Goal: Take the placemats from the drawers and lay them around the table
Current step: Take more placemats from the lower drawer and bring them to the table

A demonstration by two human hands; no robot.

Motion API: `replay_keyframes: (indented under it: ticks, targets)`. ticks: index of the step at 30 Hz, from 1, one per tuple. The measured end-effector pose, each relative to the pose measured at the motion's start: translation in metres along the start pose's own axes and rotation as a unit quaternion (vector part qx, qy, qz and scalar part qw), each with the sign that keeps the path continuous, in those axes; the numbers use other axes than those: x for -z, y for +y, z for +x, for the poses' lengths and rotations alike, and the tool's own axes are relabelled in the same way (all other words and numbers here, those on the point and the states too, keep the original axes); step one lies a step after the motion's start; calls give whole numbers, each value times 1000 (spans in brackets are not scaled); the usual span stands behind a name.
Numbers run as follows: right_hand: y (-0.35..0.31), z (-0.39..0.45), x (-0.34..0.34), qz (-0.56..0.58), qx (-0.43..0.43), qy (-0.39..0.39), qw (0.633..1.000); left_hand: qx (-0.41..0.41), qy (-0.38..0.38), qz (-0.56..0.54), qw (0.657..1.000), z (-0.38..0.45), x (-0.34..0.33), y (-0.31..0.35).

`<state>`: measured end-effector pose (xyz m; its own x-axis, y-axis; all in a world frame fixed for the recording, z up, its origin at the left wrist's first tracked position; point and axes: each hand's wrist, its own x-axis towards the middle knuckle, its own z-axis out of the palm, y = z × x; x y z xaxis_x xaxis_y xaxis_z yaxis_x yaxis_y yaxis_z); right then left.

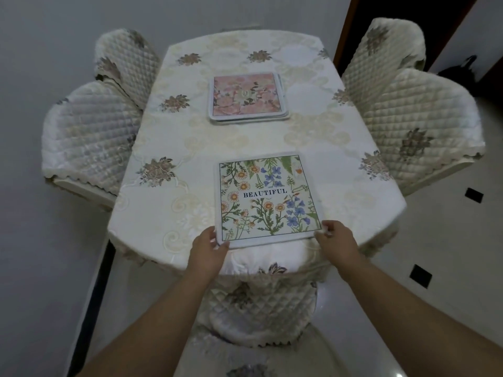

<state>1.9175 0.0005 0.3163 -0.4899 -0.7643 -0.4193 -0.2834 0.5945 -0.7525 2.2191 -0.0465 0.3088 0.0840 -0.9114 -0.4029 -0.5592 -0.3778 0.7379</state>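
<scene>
A square placemat (266, 197) with daisies, blue flowers and the word BEAUTIFUL lies flat at the near end of the table (168, 213). My left hand (208, 248) pinches its near left corner. My right hand (336, 240) pinches its near right corner. A stack of placemats (247, 96) with a pink floral one on top rests in the middle of the table, beyond my hands.
The table wears a cream embroidered cloth. Two quilted covered chairs (89, 137) stand on the left, two more chairs (413, 118) on the right, and one chair (258, 311) is tucked under the near end below my arms. A dark doorway (381, 12) opens at the back right.
</scene>
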Motion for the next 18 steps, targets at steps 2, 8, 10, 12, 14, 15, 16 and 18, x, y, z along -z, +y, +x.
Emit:
replay_keyframes:
  ticks: [2, 8, 10, 12, 14, 15, 16, 18]
  targets:
    - [-1, 5, -5, 57, -45, 20, 997, 22, 15, -1, 1000, 6, -1, 1]
    - [10, 4, -10, 41, -61, 49, 996, 24, 31, 60, 997, 17, 1, -2]
    - [16, 2, -11, 14, -45, 36, 998, 6, 37, 80, 996, 14, 1, -7]
    - [17, 5, -9, -34, -11, 39, 999, -6, 40, 87, 995, 15, -2, -13]
    - [13, 8, -8, -92, 9, 48, 995, -9, 44, 77, 996, 16, -2, -14]
    - [11, 8, -9, -148, 13, 58, 987, -9, 47, 69, 996, 16, -3, -14]
    - [9, 5, -10, -208, 27, 75, 975, -16, 58, 69, 996, 15, -4, -13]
    - [5, -2, -20, -280, 114, 110, 947, -77, 113, 148, 979, 8, -11, -12]
